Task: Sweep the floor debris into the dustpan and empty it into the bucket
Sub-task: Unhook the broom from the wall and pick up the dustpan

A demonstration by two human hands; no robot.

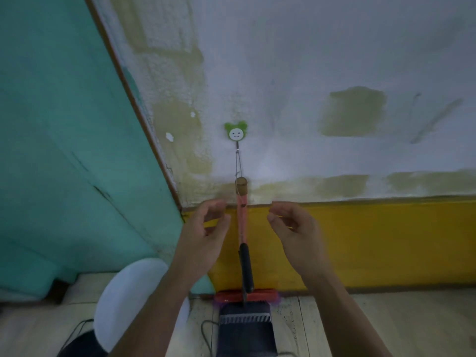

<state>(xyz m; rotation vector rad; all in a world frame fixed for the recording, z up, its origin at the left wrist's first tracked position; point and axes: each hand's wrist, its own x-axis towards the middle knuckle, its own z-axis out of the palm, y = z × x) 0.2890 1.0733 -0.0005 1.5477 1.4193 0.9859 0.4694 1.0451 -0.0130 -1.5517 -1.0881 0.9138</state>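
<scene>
So, head view, the only one I have: the broom (pixel 242 217) hangs against the wall from a green hook (pixel 235 131), long axis vertical, red brush end down by the floor just behind the dustpan (pixel 244 323). My left hand (pixel 206 233) and right hand (pixel 293 228) flank the handle's upper part, fingers loosely curled, empty, touching nothing. Left looks slightly nearer. I judge the next move is inward, then up off the hook.
</scene>
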